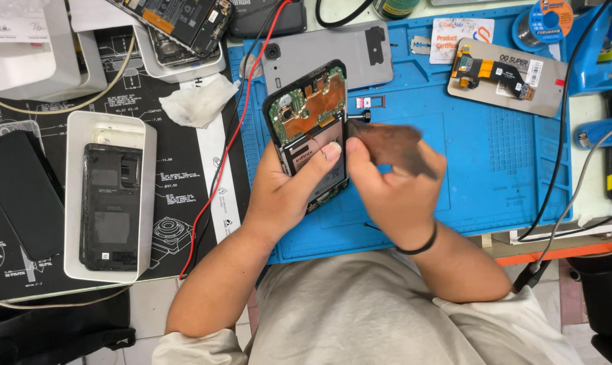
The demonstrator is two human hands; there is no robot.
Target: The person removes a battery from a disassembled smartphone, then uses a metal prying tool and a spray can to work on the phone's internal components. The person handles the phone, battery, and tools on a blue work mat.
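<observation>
My left hand [286,192] grips the opened phone [311,128] from below over the blue mat [495,169], its long axis running up and away from me, while my right hand [390,176], pinched on a blurred dark tool [360,116], works at its right edge.

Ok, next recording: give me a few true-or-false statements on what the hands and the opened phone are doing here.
1. The left hand holds the opened phone with its circuit board exposed. True.
2. The right hand rests flat on the blue mat, away from the phone. False: it is raised at the phone's right edge, motion-blurred.
3. A grey back cover lies on the mat behind the phone. True.
4. The white tray on the left is empty. False: a dark phone body lies in it.
</observation>
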